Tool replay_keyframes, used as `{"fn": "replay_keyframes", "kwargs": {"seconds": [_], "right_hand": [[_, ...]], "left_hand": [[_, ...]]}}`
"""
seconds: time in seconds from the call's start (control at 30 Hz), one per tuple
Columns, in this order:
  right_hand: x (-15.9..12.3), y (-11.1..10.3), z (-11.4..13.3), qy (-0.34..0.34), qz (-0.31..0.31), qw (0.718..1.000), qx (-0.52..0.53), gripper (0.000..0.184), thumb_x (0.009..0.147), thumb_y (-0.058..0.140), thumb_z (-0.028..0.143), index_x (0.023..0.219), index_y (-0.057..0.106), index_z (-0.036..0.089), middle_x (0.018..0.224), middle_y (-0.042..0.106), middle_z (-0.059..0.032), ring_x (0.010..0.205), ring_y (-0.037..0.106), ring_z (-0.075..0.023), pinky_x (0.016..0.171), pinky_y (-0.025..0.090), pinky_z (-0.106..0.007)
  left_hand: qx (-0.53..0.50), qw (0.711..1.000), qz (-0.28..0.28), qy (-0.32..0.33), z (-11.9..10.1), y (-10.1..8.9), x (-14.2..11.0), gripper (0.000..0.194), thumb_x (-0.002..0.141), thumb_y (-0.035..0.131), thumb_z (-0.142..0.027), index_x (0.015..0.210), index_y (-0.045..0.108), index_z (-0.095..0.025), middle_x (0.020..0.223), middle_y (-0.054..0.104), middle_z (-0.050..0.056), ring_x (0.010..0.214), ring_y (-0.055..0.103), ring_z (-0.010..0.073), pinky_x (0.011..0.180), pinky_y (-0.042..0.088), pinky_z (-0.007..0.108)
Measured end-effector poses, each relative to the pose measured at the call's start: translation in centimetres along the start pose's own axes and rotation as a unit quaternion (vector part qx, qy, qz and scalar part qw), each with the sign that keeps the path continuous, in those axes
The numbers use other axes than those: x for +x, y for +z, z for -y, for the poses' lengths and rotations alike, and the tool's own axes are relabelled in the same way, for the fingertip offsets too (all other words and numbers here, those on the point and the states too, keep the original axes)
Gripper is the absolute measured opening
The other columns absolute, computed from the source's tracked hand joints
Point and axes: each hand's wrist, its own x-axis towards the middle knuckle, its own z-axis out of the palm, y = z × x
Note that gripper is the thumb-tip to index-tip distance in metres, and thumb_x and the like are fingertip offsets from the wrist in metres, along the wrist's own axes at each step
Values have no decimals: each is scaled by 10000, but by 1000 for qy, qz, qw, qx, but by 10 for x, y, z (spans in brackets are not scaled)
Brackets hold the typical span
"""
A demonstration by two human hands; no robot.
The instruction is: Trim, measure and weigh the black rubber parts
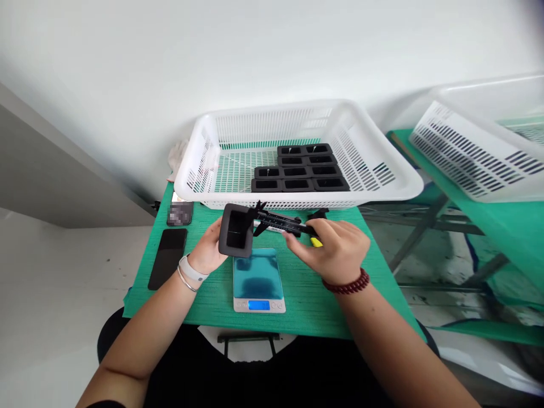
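My left hand [209, 249] grips a black rectangular hollow block [225, 243] by its left side, with the opening facing me. A black vernier caliper [280, 220] is held in my right hand [335, 246], and its jaws meet the block's upper right edge. Whether the jaws clamp that wall or only touch it, I cannot tell. Below the block lies a digital scale [259, 277] with a shiny plate and a lit blue display. Behind the caliper, a yellow and black tool [316, 242] is partly hidden by my right hand.
A white plastic basket [378, 170] at the back holds several similar black blocks [296, 185]. On the left of the green-covered table [204, 306] lie a dark phone [168, 258] and a small black object [180, 214]. Another white basket [467, 147] stands at right.
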Motion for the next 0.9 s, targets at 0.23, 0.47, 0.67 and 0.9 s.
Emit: {"fn": "replay_keyframes", "kwargs": {"seconds": [0.23, 0.47, 0.67, 0.9], "right_hand": [[-5, 4, -21, 27, -37, 999, -10, 361, 771, 604, 429, 534, 434, 216, 417, 478, 33, 422, 396, -99, 468, 299, -252], [-7, 8, -25, -3, 37, 999, 19, 411, 778, 633, 556, 592, 520, 208, 486, 553, 18, 472, 463, -111, 503, 337, -253], [-12, 9, -22, -22, 65, 997, 45, 397, 797, 625, 552, 623, 554, 202, 502, 544, 20, 477, 450, -100, 514, 335, -254], [-15, 9, -22, -41, 3, 998, 41, 461, 773, 636, 544, 514, 473, 199, 418, 412, 41, 432, 336, -80, 468, 255, -257]], "left_hand": [[147, 988, 48, 22, -1, 0, 7, 425, 850, 620, -380, 1247, 626, -229, 1229, 674, 91, 1038, 682, 201, 804, 592, 305], [190, 976, 77, -79, -3, -13, 11, 322, 844, 581, -428, 825, 722, -138, 585, 630, 79, 315, 404, 52, 238, 210, 145], [-27, 970, 103, -218, 3, -25, 7, 257, 736, 738, -383, 893, 729, -180, 689, 691, 106, 402, 491, 78, 256, 200, 132], [-49, 966, 109, -229, 7, -21, 4, 294, 694, 762, -392, 904, 727, -189, 750, 723, 106, 374, 468, 67, 251, 200, 151]]}}
